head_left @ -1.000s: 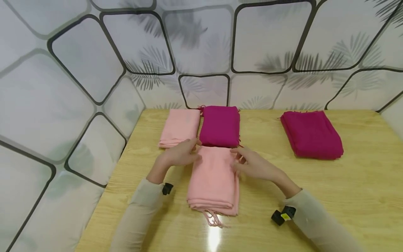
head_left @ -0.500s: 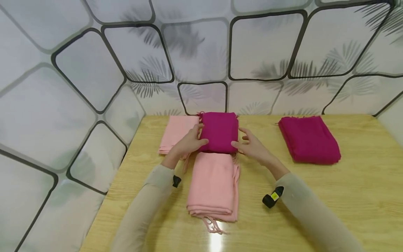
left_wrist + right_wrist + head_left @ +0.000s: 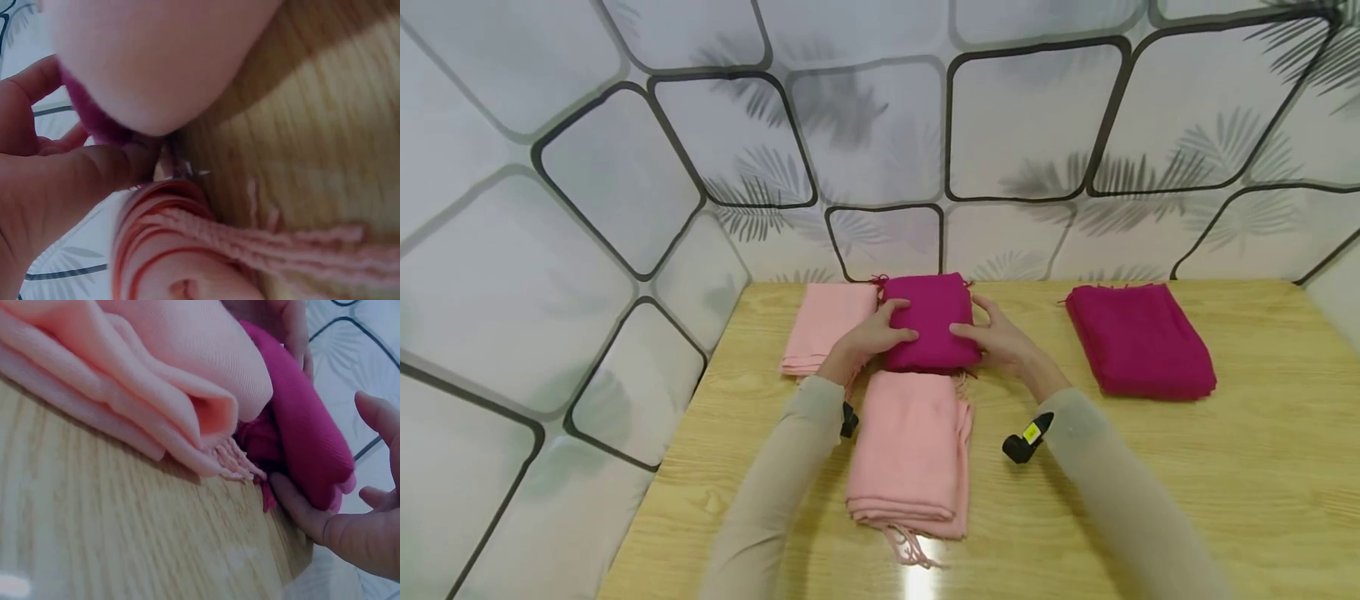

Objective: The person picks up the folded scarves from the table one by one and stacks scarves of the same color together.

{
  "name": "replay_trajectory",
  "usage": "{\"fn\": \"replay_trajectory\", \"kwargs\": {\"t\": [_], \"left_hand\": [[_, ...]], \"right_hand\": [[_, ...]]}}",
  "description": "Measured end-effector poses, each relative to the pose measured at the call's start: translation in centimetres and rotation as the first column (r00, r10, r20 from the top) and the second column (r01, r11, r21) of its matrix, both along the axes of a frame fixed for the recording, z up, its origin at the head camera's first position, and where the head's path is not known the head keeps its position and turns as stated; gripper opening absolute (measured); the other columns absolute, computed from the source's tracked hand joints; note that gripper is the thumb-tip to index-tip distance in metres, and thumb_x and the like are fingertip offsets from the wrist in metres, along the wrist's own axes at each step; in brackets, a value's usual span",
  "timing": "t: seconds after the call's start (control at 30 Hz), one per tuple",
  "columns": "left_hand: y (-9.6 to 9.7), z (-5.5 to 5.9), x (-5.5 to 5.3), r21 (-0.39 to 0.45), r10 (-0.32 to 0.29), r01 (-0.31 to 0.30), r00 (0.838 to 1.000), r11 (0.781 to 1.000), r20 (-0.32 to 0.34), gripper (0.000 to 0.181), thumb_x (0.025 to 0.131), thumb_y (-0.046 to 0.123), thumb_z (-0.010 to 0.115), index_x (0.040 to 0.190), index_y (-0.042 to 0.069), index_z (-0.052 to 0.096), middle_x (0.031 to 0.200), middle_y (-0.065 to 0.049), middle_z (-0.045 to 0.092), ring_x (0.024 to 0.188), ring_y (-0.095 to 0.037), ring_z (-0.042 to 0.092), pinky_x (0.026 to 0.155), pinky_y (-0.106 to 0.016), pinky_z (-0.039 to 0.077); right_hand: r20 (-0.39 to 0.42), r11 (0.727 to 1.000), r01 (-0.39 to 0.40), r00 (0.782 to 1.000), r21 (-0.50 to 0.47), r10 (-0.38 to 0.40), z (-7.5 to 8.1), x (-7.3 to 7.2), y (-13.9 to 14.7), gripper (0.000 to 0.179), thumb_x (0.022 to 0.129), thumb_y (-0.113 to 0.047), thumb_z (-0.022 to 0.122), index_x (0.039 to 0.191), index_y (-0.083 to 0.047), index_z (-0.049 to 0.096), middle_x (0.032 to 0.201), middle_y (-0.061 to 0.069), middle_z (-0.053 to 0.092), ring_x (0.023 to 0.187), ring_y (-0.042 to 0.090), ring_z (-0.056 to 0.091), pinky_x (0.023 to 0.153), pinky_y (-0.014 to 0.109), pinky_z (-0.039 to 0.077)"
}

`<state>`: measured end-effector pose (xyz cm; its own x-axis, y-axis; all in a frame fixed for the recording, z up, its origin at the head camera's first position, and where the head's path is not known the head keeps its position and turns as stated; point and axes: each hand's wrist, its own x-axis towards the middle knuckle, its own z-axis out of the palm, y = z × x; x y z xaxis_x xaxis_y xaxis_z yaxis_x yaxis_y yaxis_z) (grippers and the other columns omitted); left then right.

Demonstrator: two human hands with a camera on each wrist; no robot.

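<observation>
A folded magenta scarf (image 3: 936, 321) with short fringe lies near the back edge of the table, between both hands. The left hand (image 3: 876, 335) grips its left side, thumb over the cloth; the left wrist view shows that hand (image 3: 50, 187) with magenta cloth between its fingers. From the other side, the right hand (image 3: 1007, 337) holds the right edge. In the right wrist view one finger reaches low against the magenta scarf (image 3: 312, 437), with other fingers spread above. Directly in front lies a folded pink scarf (image 3: 910, 442), its fringe toward the near side.
Another folded pink scarf (image 3: 831, 325) lies just left of the magenta one, partly behind the left hand. A second magenta scarf (image 3: 1142, 337) sits farther right on the wooden table (image 3: 1262, 467). A patterned wall covering (image 3: 1030, 125) rises behind and to the left.
Both hands have moved from the sides of the near pink scarf to the magenta scarf behind it, then closed in on its sides. The magenta scarf is now slightly bunched at its front.
</observation>
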<state>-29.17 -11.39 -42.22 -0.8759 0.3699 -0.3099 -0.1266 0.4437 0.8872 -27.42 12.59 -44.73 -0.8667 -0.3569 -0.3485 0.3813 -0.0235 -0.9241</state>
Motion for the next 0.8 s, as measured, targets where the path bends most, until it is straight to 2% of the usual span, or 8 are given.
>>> {"fn": "replay_trajectory", "kwargs": {"t": [0.1,0.2,0.27,0.37,0.47,0.63,0.7,0.8], "left_hand": [[0.1,-0.7,-0.3,0.107,0.021,-0.028,0.997,0.994,0.069,0.068,0.096,0.014,0.062,0.154,0.014,0.027,0.157,-0.016,0.023,0.137,-0.033,0.036,0.109,-0.043,0.037],[0.1,-1.3,-0.5,0.218,0.034,-0.067,0.988,0.974,0.151,0.067,0.098,0.012,0.061,0.155,0.019,0.026,0.158,-0.015,0.021,0.136,-0.033,0.038,0.107,-0.044,0.040],[0.0,-1.7,-0.6,0.261,0.036,-0.083,0.983,0.962,0.181,0.067,0.097,0.011,0.060,0.155,0.021,0.027,0.157,-0.014,0.021,0.135,-0.033,0.040,0.105,-0.042,0.042],[0.0,-2.1,-0.8,0.287,0.042,-0.096,0.981,0.953,0.190,0.068,0.095,0.008,0.061,0.153,0.023,0.030,0.157,-0.012,0.022,0.132,-0.030,0.041,0.101,-0.039,0.044],[0.3,-2.1,-0.9,0.311,0.052,-0.111,0.980,0.944,0.191,0.067,0.095,0.010,0.062,0.152,0.024,0.031,0.156,-0.012,0.024,0.130,-0.031,0.044,0.099,-0.040,0.045],[0.7,-2.3,-1.1,0.323,0.065,-0.117,0.984,0.939,0.168,0.065,0.095,0.011,0.064,0.151,0.023,0.032,0.155,-0.013,0.024,0.126,-0.031,0.047,0.092,-0.037,0.050],[0.6,-2.4,-1.1,0.333,0.073,-0.126,0.983,0.934,0.167,0.065,0.094,0.007,0.064,0.150,0.023,0.034,0.155,-0.013,0.024,0.122,-0.029,0.048,0.085,-0.034,0.052],[0.3,-2.6,-1.0,0.377,0.082,-0.141,0.982,0.915,0.168,0.066,0.092,-0.001,0.062,0.148,0.022,0.037,0.154,-0.011,0.024,0.117,-0.028,0.050,0.079,-0.032,0.052]], "right_hand": [[0.004,0.999,-0.010,1.000,-0.044,0.010,-0.4,-0.4,0.0,0.092,0.099,-0.018,0.063,0.159,-0.030,-0.006,0.161,0.021,0.014,0.138,0.042,0.038,0.103,0.055,0.042],[-0.007,0.999,-0.021,1.000,-0.039,0.021,-0.8,-0.9,-0.1,0.091,0.098,-0.019,0.063,0.159,-0.031,-0.004,0.162,0.018,0.011,0.137,0.042,0.040,0.103,0.054,0.043],[-0.015,0.999,-0.031,0.999,-0.026,0.030,-1.1,-1.2,-0.2,0.090,0.099,-0.023,0.063,0.159,-0.031,-0.004,0.162,0.016,0.009,0.137,0.042,0.040,0.103,0.054,0.043],[-0.035,0.999,-0.047,0.998,0.022,0.048,-1.4,-1.8,-0.4,0.091,0.099,-0.029,0.063,0.159,-0.029,-0.004,0.164,0.015,0.005,0.139,0.040,0.037,0.106,0.053,0.040],[-0.082,0.990,-0.054,0.995,0.127,0.065,-1.4,-2.2,-0.7,0.095,0.097,-0.035,0.064,0.160,-0.026,-0.006,0.165,0.016,0.000,0.143,0.040,0.029,0.110,0.053,0.036],[-0.193,0.945,-0.042,0.975,0.324,0.110,-1.0,-2.3,-1.3,0.102,0.093,-0.042,0.066,0.160,-0.017,-0.007,0.164,0.020,0.002,0.148,0.039,0.015,0.115,0.053,0.027],[-0.199,0.942,-0.042,0.973,0.334,0.114,-0.8,-2.2,-1.6,0.101,0.093,-0.041,0.066,0.160,-0.017,-0.005,0.164,0.020,0.003,0.148,0.038,0.014,0.116,0.053,0.026],[-0.136,0.972,-0.044,0.988,0.229,0.077,-0.4,-2.0,-1.9,0.098,0.095,-0.035,0.066,0.160,-0.023,-0.007,0.164,0.018,0.001,0.144,0.041,0.025,0.111,0.053,0.034]]}}
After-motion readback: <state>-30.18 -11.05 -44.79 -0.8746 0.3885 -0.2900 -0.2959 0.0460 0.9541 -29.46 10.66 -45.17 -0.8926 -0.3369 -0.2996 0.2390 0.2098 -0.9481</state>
